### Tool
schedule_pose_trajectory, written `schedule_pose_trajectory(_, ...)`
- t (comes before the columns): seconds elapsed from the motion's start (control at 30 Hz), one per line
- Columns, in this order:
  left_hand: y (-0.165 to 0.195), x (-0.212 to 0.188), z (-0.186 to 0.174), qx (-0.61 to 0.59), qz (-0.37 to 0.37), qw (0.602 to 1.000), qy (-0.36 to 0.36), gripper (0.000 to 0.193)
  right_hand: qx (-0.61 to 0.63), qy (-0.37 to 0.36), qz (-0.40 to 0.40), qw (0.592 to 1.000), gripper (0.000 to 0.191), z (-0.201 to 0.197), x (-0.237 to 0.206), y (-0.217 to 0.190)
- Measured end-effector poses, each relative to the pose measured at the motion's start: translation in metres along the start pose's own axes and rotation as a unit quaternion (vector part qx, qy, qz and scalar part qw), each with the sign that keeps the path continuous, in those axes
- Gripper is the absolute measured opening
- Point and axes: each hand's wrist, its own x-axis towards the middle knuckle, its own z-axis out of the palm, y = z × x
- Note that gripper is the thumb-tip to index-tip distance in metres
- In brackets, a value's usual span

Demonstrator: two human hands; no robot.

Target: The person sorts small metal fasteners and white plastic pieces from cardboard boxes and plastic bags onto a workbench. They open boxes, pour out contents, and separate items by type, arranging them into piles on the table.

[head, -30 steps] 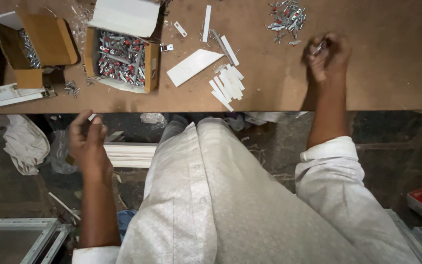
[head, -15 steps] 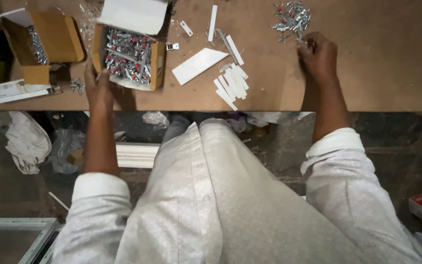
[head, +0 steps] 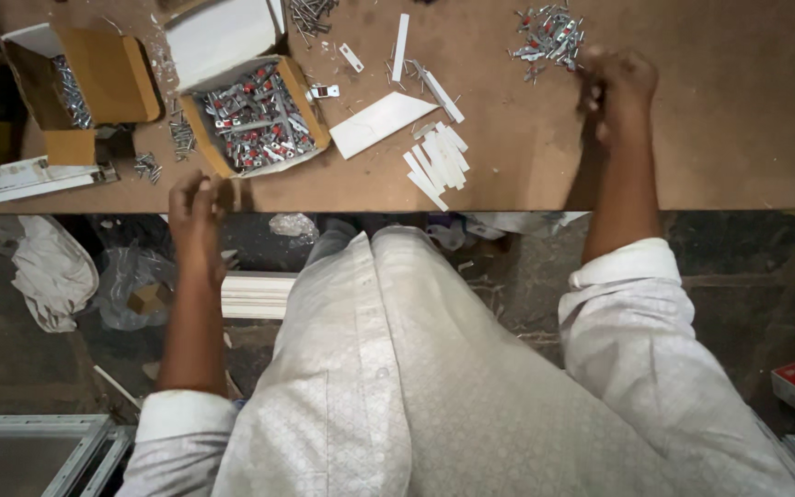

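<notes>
Landmark: the open cardboard box [head: 255,120] of small metal-and-red fittings. At its near corner the left hand [head: 197,204] hovers, fingers curled — whether it grips anything I cannot tell. Right of the box lie white strips [head: 436,158]; farther right, the right hand [head: 616,87] is closed, blurred, just below a loose fittings pile [head: 549,32] — seemingly mid-pick, needing a fine pinch.

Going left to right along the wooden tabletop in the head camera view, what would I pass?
Open brown cardboard box → cardboard box filled with small metal and red parts → flat white angled plate → bundle of white strips → loose pile of metal and red parts → right hand.
</notes>
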Motion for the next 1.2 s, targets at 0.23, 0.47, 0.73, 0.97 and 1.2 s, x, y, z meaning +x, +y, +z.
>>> schedule_pose_trajectory(0.23,-0.009,-0.017,-0.022,0.027,-0.011,1.000,0.009,0.034,-0.252,0.012,-0.088,0.964,0.016,0.014,0.009,0.009)
schedule_pose_trajectory(0.47,-0.022,-0.037,-0.035,0.002,-0.037,0.998,0.046,0.034,0.293,-0.036,0.161,0.942,0.027,-0.003,-0.006,-0.018)
schedule_pose_trajectory(0.73,-0.014,-0.044,-0.021,0.002,-0.029,0.999,0.024,0.032,-0.046,0.005,0.065,0.997,0.009,0.026,0.017,-0.012)
schedule_pose_trajectory(0.97,-0.018,-0.045,-0.020,0.002,0.014,1.000,0.006,0.030,-0.472,-0.081,-0.320,0.818,0.014,0.029,0.025,0.001)
schedule_pose_trajectory(1.2,-0.033,-0.051,-0.027,0.065,0.071,0.995,0.026,0.027,0.144,-0.071,0.137,0.978,0.009,0.013,0.006,0.002)
